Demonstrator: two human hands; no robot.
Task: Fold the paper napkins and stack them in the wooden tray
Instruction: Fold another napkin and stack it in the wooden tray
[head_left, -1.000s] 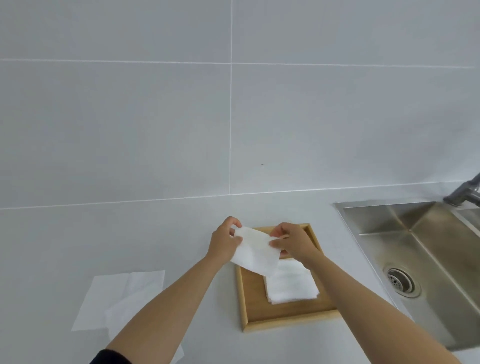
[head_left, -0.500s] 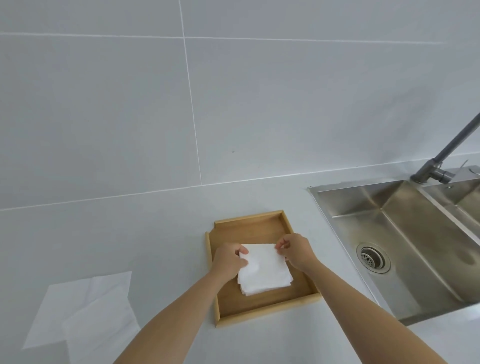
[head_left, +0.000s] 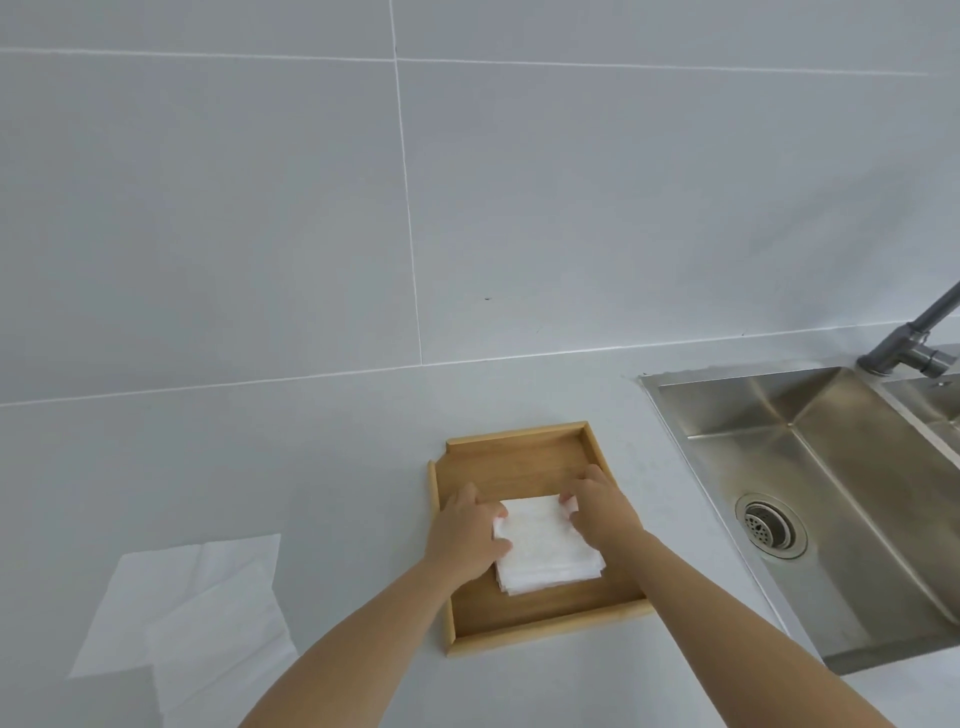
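Flat napkins (head_left: 187, 603) lie on the counter (head_left: 311, 467) at my left, with bare room around them. My left hand (head_left: 465, 535) and right hand (head_left: 600, 512) lie flat, fingers pressed on the two sides of the folded napkins (head_left: 545, 551) inside the wooden tray (head_left: 519, 454). The sink (head_left: 831, 467) is just right.

wall (head_left: 571, 208): pale grey tiles | counter (head_left: 260, 457): light grey | sink (head_left: 841, 478): steel, right | faucet (head_left: 914, 343): grey
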